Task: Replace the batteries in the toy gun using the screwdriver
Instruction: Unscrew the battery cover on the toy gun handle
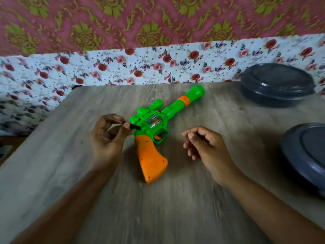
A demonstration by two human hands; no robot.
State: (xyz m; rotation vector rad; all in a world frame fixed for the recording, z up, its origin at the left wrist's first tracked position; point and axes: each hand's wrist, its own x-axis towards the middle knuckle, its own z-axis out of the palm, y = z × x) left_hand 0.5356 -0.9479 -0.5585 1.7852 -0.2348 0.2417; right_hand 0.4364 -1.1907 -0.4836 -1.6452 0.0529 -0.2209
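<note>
A green and orange toy gun (154, 132) lies flat on the wooden table (175, 208), barrel pointing to the far right, orange stock toward me. My left hand (109, 136) is just left of the gun and is closed around a small screwdriver (134, 127); its dark end sticks out toward the gun's rear, beside the green scope. My right hand (204, 143) hovers right of the trigger guard, fingers loosely curled, holding nothing that I can see. No batteries are visible.
Two dark grey round lidded containers stand on the table's right side, one at the back (277, 85) and one at the right edge (306, 157). A floral cloth (123, 67) lies behind the table.
</note>
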